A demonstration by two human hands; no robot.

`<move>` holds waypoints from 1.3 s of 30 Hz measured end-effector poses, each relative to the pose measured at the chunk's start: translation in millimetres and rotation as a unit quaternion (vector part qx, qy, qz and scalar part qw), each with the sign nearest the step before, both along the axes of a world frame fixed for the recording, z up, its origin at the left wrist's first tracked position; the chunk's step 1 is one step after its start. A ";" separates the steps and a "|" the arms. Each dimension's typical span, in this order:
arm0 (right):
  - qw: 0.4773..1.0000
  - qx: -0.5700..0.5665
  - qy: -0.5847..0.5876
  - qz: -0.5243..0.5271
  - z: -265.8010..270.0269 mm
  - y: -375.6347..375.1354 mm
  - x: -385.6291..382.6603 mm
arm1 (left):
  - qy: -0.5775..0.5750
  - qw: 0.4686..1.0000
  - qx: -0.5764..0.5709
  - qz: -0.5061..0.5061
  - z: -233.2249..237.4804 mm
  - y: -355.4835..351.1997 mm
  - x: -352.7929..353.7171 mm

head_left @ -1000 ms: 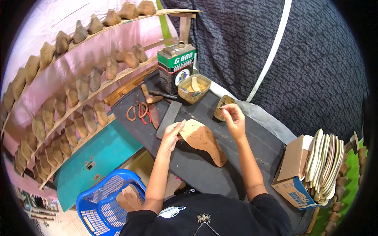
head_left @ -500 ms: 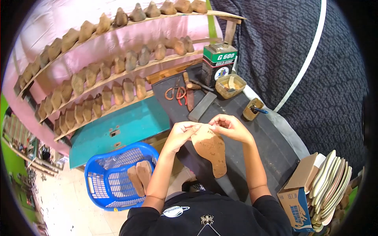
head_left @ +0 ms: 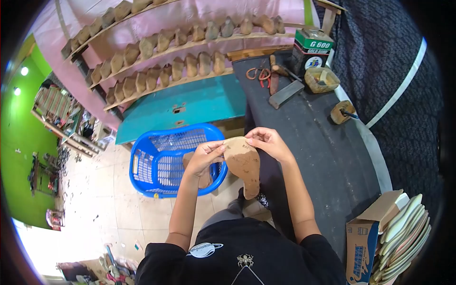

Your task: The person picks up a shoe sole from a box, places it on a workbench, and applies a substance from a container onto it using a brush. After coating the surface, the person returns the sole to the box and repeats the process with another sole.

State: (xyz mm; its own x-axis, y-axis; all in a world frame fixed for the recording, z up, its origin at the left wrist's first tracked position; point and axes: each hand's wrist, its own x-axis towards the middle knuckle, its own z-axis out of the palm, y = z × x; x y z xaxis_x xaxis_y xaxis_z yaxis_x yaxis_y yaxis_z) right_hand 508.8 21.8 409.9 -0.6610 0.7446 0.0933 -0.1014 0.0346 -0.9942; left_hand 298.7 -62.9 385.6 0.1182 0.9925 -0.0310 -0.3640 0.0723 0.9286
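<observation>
A brown, sole-shaped piece [head_left: 243, 166] with a paler upper end and small dark marks hangs between my two hands, its narrow end downward. My left hand [head_left: 207, 157] pinches its upper left edge. On the upper right edge, the fingers of my right hand [head_left: 267, 144] are closed. The piece is near the right rim of a blue plastic basket [head_left: 142, 142]. Inside the basket, partly hidden behind my left hand and forearm, lie brown pieces [head_left: 205, 180].
The dark worktable [head_left: 313, 147] on the right bears red-handled pincers [head_left: 264, 76], a grey block [head_left: 286, 94], a G 600 can [head_left: 311, 50] and two small containers. Wooden shoe forms [head_left: 178, 69] line shelves above a teal surface [head_left: 190, 99]. A carton [head_left: 362, 242] stands lower right.
The view has turned left, showing more floor and a green wall. The sole-shaped piece, still in both hands, has moved from over the dark table to beside the basket's right rim.
</observation>
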 end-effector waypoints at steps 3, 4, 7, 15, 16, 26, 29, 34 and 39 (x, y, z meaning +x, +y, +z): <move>0.999 -0.036 0.008 0.035 -25.9 -4.4 -25.2 | -0.001 0.999 -0.039 0.036 1.3 -22.6 -12.9; 0.998 -0.046 0.011 0.041 -31.3 -7.8 -33.1 | 0.020 0.997 -0.056 0.049 -1.6 -28.5 -21.2; 0.996 -0.061 0.003 0.060 -43.5 -16.5 -48.9 | 0.030 0.993 -0.065 0.093 -14.5 -39.1 -35.0; 0.992 -0.109 0.049 0.031 -81.2 -29.8 -89.1 | 0.003 0.983 -0.087 0.161 -49.3 -46.1 -78.0; 0.992 -0.112 0.047 0.034 -86.6 -29.6 -93.9 | -0.005 0.982 -0.088 0.167 -52.6 -44.5 -87.8; 0.972 -0.201 -0.057 -0.105 -171.7 -22.2 -164.8 | -0.017 0.949 -0.135 0.286 -114.0 -14.8 -227.1; 0.965 -0.216 -0.105 -0.106 -200.9 -19.6 -192.7 | -0.028 0.941 -0.164 0.294 -157.5 1.1 -267.6; 0.951 -0.236 -0.138 -0.146 -241.9 -23.5 -224.5 | -0.038 0.927 -0.281 0.247 -248.9 31.3 -309.2; 0.943 -0.213 -0.162 -0.199 -280.1 -27.9 -230.4 | -0.040 0.905 -0.368 0.209 -325.4 50.8 -323.4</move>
State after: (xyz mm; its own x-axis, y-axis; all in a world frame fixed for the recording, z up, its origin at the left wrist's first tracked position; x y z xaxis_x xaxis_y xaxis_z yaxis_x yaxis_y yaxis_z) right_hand 278.4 -6.1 129.8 -0.2649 0.8638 -0.4287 0.1465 -0.4033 -0.9033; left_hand -24.7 -12.0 60.2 -0.2323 0.6649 -0.7099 -0.5659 0.5012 0.6546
